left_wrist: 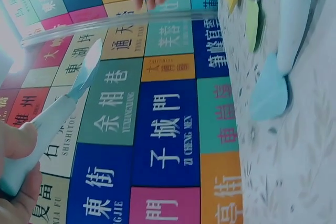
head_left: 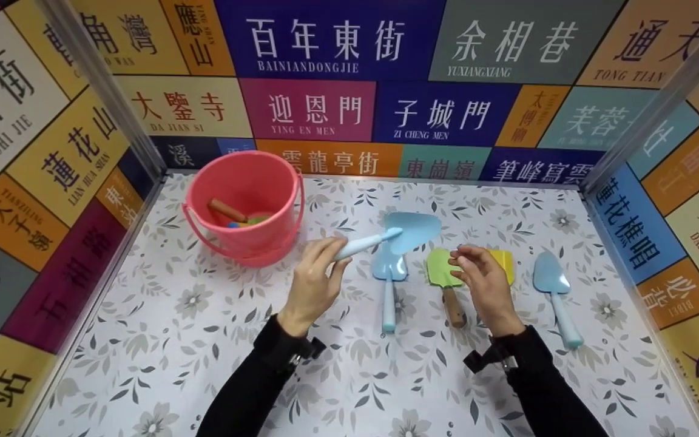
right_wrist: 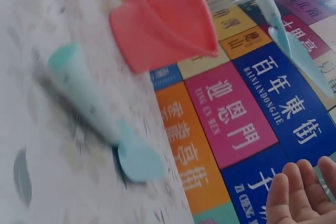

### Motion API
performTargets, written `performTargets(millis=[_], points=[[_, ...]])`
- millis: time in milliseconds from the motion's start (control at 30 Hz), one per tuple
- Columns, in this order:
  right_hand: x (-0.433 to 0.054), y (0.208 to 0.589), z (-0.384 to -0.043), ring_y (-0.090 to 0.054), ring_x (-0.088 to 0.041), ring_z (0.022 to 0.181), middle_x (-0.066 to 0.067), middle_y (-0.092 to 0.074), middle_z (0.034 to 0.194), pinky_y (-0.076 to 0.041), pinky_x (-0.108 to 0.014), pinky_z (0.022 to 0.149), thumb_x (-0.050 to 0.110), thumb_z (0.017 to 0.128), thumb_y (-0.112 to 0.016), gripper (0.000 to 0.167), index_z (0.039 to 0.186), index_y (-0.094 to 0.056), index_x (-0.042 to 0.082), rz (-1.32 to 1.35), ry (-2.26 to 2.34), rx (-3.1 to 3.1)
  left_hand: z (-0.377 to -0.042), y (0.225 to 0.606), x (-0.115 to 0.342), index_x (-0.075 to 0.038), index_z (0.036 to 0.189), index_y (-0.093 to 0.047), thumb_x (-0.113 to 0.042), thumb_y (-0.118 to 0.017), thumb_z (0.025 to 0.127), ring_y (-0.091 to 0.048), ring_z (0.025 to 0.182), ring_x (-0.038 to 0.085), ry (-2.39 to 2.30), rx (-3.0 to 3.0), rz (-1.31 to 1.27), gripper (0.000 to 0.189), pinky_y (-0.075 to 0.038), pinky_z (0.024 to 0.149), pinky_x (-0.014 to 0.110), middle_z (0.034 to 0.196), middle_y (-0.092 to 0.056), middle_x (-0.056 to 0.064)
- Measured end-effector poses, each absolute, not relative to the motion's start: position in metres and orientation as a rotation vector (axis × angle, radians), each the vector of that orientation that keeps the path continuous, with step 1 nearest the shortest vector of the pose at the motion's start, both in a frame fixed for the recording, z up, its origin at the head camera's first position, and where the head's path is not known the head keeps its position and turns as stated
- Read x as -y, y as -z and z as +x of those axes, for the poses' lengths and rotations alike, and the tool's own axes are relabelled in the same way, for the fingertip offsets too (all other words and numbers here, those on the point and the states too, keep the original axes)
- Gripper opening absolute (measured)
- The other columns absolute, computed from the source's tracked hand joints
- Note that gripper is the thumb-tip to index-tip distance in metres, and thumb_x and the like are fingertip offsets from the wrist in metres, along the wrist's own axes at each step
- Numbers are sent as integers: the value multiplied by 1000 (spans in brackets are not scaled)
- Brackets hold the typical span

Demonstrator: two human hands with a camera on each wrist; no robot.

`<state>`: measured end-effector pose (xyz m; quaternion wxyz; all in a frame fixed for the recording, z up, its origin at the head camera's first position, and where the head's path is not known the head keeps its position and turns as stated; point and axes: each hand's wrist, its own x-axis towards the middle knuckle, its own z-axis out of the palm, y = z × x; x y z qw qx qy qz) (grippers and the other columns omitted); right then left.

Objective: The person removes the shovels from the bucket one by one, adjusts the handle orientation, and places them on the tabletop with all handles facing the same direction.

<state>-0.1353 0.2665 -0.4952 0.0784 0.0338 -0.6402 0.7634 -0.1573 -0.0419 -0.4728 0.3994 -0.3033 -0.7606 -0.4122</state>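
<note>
My left hand (head_left: 313, 282) grips the pale handle of a light blue toy shovel (head_left: 419, 229), whose blade points right. In the left wrist view the same shovel (left_wrist: 52, 116) is raised well above the tabletop. Below it lies a smaller blue toy shovel (head_left: 389, 303), its blade partly hidden by the raised one. My right hand (head_left: 489, 285) hovers with loosely bent fingers and nothing in them. Behind it in the head view are a green toy shovel (head_left: 440, 261) with a brown handle and a yellow toy tool (head_left: 505, 261), mostly hidden by the hand. Another blue shovel (head_left: 550, 274) lies to the right.
A pink bucket (head_left: 280, 212) stands at the back left, its handle hanging down in front; a brown-handled tool (head_left: 227, 210) and green and blue pieces are inside. Panels with printed characters (head_left: 313, 109) wall in the leaf-patterned tabletop (head_left: 349, 388) at the back and both sides.
</note>
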Motion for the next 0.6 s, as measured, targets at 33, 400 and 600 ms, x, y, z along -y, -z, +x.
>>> performTargets(millis=[33,400,600], points=[[-264,495,-137,-63,-18,106,-7,-62,114,-53,-30,92,7,104,-55,26,126,-52,-7,99,-2345,1862,-156,475,38,9,114,-69,5,-79,80,-65,96,32,1049,1921,-765,36,-57,89,36,106,-68,19],[-239,487,-144,-64,-17,100,-7,-59,114,-53,-32,93,4,103,-53,17,119,-55,4,27,-2523,1583,-146,491,9,7,114,-69,0,-80,81,-66,95,30,1108,1865,-755,35,-57,88,30,105,-68,17],[-232,486,-147,-65,-17,99,-6,-59,114,-53,-32,93,2,102,-53,15,116,-59,5,-10,-2529,1488,-145,500,3,7,114,-69,3,-81,79,-65,95,30,1122,1843,-749,37,-57,84,32,107,-68,16]])
